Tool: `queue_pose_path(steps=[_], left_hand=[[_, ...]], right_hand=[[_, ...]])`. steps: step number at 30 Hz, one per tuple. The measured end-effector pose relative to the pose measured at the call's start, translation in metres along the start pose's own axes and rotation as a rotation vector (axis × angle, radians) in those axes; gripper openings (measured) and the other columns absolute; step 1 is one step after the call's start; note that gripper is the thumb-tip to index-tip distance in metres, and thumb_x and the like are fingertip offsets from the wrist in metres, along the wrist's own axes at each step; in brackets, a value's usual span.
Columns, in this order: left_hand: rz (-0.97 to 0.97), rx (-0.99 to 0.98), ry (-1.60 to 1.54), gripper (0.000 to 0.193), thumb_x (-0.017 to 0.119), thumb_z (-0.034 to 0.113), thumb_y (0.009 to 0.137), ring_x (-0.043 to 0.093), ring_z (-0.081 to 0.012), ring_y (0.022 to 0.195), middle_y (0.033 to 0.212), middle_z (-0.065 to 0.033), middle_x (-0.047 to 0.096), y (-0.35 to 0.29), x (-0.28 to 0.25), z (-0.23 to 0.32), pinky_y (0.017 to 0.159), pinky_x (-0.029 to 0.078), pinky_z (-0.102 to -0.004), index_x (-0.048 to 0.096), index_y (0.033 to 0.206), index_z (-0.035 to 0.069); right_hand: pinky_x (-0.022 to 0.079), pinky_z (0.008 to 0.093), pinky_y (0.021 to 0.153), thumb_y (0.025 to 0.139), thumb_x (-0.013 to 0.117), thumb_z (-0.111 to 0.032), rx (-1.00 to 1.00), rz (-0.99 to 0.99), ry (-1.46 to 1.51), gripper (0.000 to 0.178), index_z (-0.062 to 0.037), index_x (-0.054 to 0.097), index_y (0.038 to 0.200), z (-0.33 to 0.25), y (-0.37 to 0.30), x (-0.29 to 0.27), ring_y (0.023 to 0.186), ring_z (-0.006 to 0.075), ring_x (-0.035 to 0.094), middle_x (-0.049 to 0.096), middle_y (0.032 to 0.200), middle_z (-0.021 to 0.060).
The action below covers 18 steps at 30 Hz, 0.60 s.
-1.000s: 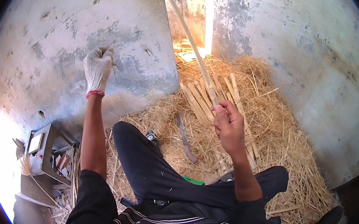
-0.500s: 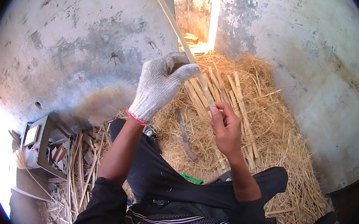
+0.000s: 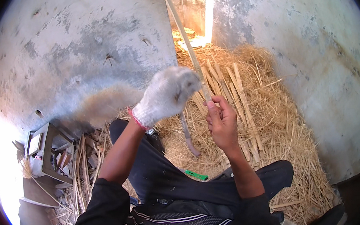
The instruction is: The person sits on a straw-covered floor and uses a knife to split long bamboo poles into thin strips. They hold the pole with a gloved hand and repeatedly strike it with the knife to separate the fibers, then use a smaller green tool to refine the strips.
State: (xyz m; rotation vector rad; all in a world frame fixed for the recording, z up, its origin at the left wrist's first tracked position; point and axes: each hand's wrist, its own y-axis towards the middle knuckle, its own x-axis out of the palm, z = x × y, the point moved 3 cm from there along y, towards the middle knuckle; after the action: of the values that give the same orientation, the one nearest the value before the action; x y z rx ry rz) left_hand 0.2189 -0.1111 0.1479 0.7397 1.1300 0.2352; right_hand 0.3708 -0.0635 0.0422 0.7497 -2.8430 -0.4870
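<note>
A long, narrow pale strip (image 3: 180, 28), apparently split bamboo, slants from the top of the view down to my hands. Its near end is pinched between the thumb and fingers of my bare right hand (image 3: 221, 121). My left hand (image 3: 166, 94), in a white knit glove with a red cuff, is beside the strip just above the right hand. Motion blurs its fingers, so their grip is unclear. Below the hands a curved knife (image 3: 192, 146) lies on the straw, its blade partly behind the glove.
Several split strips (image 3: 245, 102) lie on a straw pile (image 3: 289, 144). A small green object (image 3: 196, 175) is by my crossed legs. At left stand a grey box-like frame (image 3: 46, 147) and loose slats (image 3: 80, 168). A stained wall (image 3: 83, 38) rises behind.
My gloved left hand has moved down along the strip, toward my right hand, and turned. The right hand still pinches the strip's end, slightly further left.
</note>
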Motion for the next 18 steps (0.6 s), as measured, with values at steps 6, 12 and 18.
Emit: queue_pose_path(steps=[6, 12, 18], left_hand=[[-0.432, 0.056, -0.084, 0.023, 0.070, 0.007, 0.076, 0.065, -0.0329, 0.094, 0.096, -0.0121, 0.068, -0.047, 0.032, -0.006, 0.082, 0.053, -0.0422, 0.066, 0.099, 0.008], [-0.003, -0.423, -0.086, 0.044, 0.073, 0.019, 0.084, 0.065, -0.0219, 0.096, 0.105, -0.0147, 0.070, -0.041, 0.016, -0.050, 0.085, 0.052, -0.0343, 0.063, 0.123, 0.002], [0.119, -0.547, -0.531, 0.030, 0.071, 0.024, 0.089, 0.056, -0.0068, 0.072, 0.083, -0.0030, 0.070, -0.015, 0.005, -0.020, 0.066, 0.048, -0.0261, 0.071, 0.106, -0.001]], right_hand=[[0.019, 0.0194, 0.036, 0.104, 0.048, -0.026, 0.238, 0.027, 0.220, 0.021, -0.0076, 0.057, 0.104, 0.000, 0.012, -0.014, 0.042, -0.0002, 0.027, 0.036, 0.057, -0.0079], [0.019, 0.0196, 0.036, 0.103, 0.049, -0.025, 0.253, -0.090, 0.318, 0.021, -0.0062, 0.058, 0.106, -0.003, 0.008, -0.008, 0.041, 0.0004, 0.026, 0.035, 0.057, -0.0074], [0.028, 0.0222, 0.047, 0.100, 0.056, -0.020, 0.042, -0.083, 0.071, 0.022, 0.0012, 0.060, 0.106, 0.000, 0.003, 0.005, 0.052, 0.0003, 0.037, 0.051, 0.061, -0.0054]])
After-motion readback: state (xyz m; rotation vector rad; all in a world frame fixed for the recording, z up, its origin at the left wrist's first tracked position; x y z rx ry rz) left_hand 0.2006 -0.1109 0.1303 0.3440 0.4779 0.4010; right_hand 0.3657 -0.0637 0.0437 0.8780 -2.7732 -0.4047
